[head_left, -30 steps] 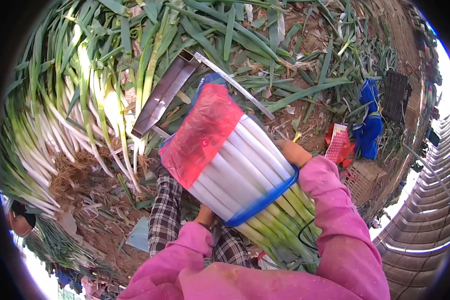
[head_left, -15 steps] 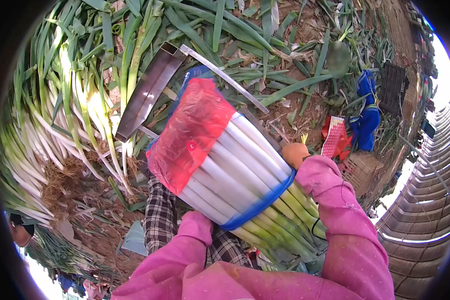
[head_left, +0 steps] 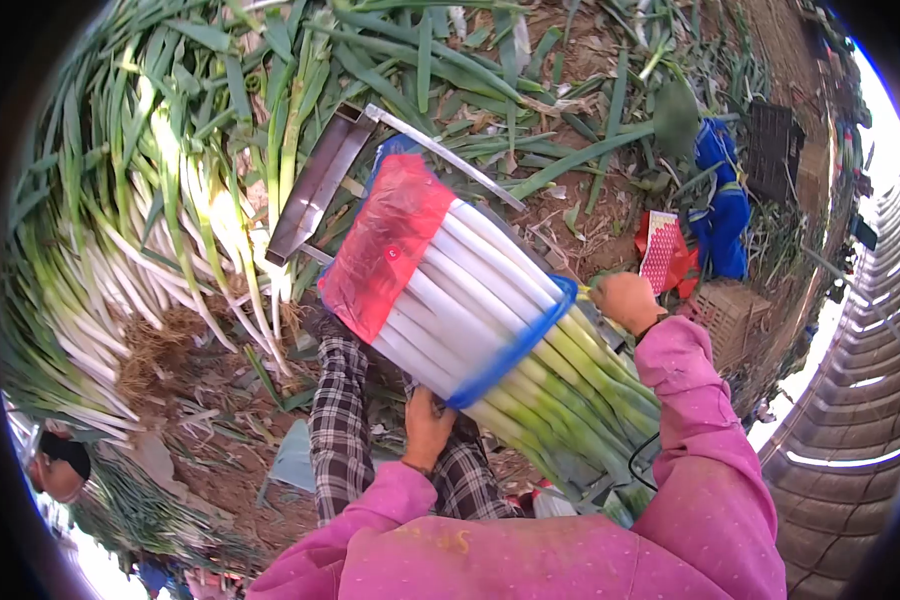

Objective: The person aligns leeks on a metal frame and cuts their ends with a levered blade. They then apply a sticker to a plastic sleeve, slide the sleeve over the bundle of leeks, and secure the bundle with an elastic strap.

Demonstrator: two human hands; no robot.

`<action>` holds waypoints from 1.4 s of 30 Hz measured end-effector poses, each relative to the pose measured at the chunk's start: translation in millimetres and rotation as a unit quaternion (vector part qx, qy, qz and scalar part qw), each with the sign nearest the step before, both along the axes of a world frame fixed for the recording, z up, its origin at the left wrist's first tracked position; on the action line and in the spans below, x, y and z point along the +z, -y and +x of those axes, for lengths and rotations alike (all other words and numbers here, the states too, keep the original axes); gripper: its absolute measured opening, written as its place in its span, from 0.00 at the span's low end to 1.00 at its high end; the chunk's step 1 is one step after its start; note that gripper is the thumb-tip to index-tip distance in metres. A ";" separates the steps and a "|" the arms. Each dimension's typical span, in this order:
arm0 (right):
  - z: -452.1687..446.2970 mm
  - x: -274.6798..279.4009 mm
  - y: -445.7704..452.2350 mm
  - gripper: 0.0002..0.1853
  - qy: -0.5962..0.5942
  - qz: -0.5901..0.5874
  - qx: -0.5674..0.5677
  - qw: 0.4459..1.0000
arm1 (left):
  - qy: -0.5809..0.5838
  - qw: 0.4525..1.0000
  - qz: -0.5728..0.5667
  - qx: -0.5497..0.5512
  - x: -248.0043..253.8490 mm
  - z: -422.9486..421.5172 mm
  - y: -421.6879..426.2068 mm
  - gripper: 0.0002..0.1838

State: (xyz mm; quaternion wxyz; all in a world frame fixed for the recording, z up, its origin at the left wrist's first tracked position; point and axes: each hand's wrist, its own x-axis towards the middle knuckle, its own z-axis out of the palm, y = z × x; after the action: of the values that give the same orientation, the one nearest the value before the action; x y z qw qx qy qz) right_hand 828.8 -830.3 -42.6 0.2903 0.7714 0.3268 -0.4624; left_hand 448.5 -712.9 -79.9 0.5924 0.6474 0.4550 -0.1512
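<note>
A thick bundle of leeks (head_left: 490,300) lies slantwise in front of me, white stems at upper left and green tops at lower right. Red plastic wrap (head_left: 390,245) covers its upper-left end, and a blue band (head_left: 515,350) goes round the middle. My left hand (head_left: 427,430) is at the bundle's lower edge by the band, its fingertips partly hidden. Off the right edge, near the band's other end, my right hand (head_left: 627,302) is closed, with a bit of yellow-green at its fingers that I cannot make out.
A metal frame (head_left: 315,185) stands around the wrapped end. Loose leeks (head_left: 120,240) with roots are piled on the left. To the right are a red patterned packet (head_left: 660,250), blue cloth (head_left: 722,210), a dark crate (head_left: 775,150) and a brown crate (head_left: 725,320). Another person's hand (head_left: 58,475) shows far left.
My right hand has moved off the bundle's edge to the right. The left hand, hidden under its sleeve and the bundle before, now shows at the lower edge. The view has shifted slightly.
</note>
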 end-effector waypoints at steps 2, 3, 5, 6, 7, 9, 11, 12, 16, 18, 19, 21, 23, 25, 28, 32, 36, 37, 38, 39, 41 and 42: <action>-0.9 28.6 -6.3 0.13 0.025 0.045 -0.008 0.999 | 0.033 0.985 0.157 -0.058 25.0 7.2 -5.1 0.19; -5.8 33.0 1.5 0.11 0.052 0.059 -0.003 0.997 | 0.034 0.978 0.199 -0.048 37.7 14.3 -4.6 0.14; -17.2 47.9 13.7 0.10 0.078 0.074 -0.019 0.994 | 0.031 0.969 0.200 -0.139 37.0 12.4 -8.4 0.09; -24.8 55.3 19.8 0.10 0.088 0.080 -0.026 0.993 | 0.026 0.962 0.200 -0.184 35.2 9.4 -8.3 0.06; -31.9 60.6 26.1 0.09 0.093 0.073 -0.046 0.992 | 0.047 0.945 0.214 -0.243 38.6 13.7 -11.0 0.05; -43.6 69.7 33.3 0.09 0.135 0.110 -0.093 0.980 | 0.082 0.899 0.239 -0.357 44.7 21.8 -14.4 0.04; -53.1 72.7 37.2 0.08 0.174 0.158 -0.143 0.961 | 0.136 0.880 0.234 -0.390 44.4 24.3 -4.1 0.05; -59.3 73.7 36.5 0.09 0.176 0.175 -0.161 0.955 | 0.162 0.868 0.228 -0.410 44.4 22.5 -1.9 0.05; -87.3 94.1 14.9 0.09 0.184 0.238 -0.289 0.909 | 0.059 0.819 0.132 -0.555 62.4 64.3 -21.6 0.09; -107.9 106.3 20.3 0.10 0.186 0.248 -0.370 0.876 | 0.043 0.873 0.148 -0.462 88.2 107.8 -23.8 0.12; -118.1 107.4 25.9 0.11 0.191 0.246 -0.404 0.860 | 0.053 0.889 0.177 -0.419 85.2 122.1 -20.1 0.13; -136.8 113.1 42.1 0.17 0.165 0.219 -0.484 0.831 | 0.052 0.896 0.207 -0.389 72.7 139.6 -13.1 0.13; -167.7 118.7 63.5 0.20 0.240 0.322 -0.459 0.792 | 0.028 0.880 0.211 -0.425 59.9 148.6 -3.3 0.13; -182.5 126.0 90.3 0.30 0.235 0.394 -0.432 0.777 | -0.015 0.893 0.185 -0.411 64.5 155.5 0.2 0.13; -208.6 127.7 117.7 0.35 0.349 0.222 -0.335 0.846 | 0.051 0.875 0.120 -0.466 76.4 165.6 22.9 0.12; -217.1 93.9 129.8 0.37 0.352 0.209 -0.372 0.833 | 0.090 0.820 0.030 -0.565 75.0 184.2 34.5 0.11; -222.2 67.5 140.7 0.38 0.381 0.216 -0.363 0.822 | 0.055 0.823 0.126 -0.551 90.3 223.6 27.2 0.13; -223.3 64.2 141.6 0.39 0.384 0.218 -0.362 0.821 | 0.083 0.842 0.205 -0.493 88.2 234.7 29.3 0.14; -223.9 61.1 142.3 0.39 0.389 0.221 -0.361 0.818 | 0.115 0.850 0.283 -0.429 82.4 248.2 32.3 0.15; -224.3 58.5 143.4 0.39 0.388 0.221 -0.361 0.818 | 0.099 0.830 0.305 -0.456 73.8 260.0 33.7 0.15; -223.5 54.1 147.2 0.40 0.387 0.221 -0.358 0.821 | 0.074 0.795 0.319 -0.510 45.6 285.2 35.8 0.14; -225.5 52.0 149.2 0.40 0.390 0.224 -0.357 0.819 | 0.059 0.780 0.308 -0.541 29.1 295.1 36.2 0.14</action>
State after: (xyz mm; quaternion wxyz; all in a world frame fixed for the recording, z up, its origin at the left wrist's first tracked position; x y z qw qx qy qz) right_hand 603.3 -979.5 9.4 0.0278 0.9935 -0.0172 -0.1086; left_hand 743.6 -749.1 -50.8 0.2078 0.9429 0.0163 -0.2598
